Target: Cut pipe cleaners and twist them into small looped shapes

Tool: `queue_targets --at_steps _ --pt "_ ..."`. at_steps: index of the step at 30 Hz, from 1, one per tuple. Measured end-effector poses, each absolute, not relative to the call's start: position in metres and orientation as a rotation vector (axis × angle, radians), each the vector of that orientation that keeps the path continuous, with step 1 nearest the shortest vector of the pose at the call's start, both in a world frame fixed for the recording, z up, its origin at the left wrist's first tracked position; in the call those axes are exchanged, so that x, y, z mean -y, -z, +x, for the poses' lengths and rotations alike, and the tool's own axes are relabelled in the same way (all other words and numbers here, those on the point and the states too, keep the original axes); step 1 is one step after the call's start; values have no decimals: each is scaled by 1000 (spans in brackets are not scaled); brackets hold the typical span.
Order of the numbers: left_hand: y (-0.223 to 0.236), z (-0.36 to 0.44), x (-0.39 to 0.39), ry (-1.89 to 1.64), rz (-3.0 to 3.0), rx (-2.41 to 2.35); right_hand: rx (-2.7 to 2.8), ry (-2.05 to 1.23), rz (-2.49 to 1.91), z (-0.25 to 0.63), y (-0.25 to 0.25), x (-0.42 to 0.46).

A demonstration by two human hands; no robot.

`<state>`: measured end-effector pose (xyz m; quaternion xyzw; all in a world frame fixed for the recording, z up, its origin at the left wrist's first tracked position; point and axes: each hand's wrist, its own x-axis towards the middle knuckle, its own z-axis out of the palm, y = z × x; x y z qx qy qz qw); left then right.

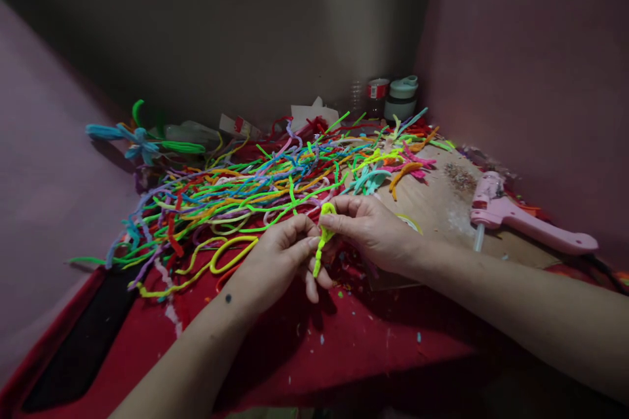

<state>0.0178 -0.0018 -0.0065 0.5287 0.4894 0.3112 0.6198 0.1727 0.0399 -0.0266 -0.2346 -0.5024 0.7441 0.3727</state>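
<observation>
A neon-yellow fuzzy pipe cleaner (322, 239), already looped and twisted, seemingly part-shaped, is pinched by the fingers (301, 250) of the left hand (275, 252) and right hand (376, 229) above the red counter (339, 353), multicoloured loose stems (265, 177) being left beyond

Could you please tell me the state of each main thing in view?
Left hand, pinching
Right hand, pinching
Yellow pipe cleaner, bent, held
Other pipe cleaners, heaped, tangled
Glue gun, lying down
Tumbler, upright, lid on
Cardboard, flat, partly covered
Red surface, strewn with scraps

Room over the near red cloth (358, 340), pipe-cleaner heap (265, 188) beyond
</observation>
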Motion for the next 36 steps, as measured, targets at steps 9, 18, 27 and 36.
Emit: queue_targets --at_steps 9,18,27,36 --pt "2 14 2 -674 1112 -1054 1270 -1946 -536 173 29 -41" --pt "-6 14 4 -622 1287 -1152 1061 -2047 -616 171 23 -41" --pt "-6 13 4 -717 1479 -1232 1001 -2129 -595 170 23 -40" --pt "-9 5 5 -552 1492 -1191 1108 -2106 -577 170 25 -40"
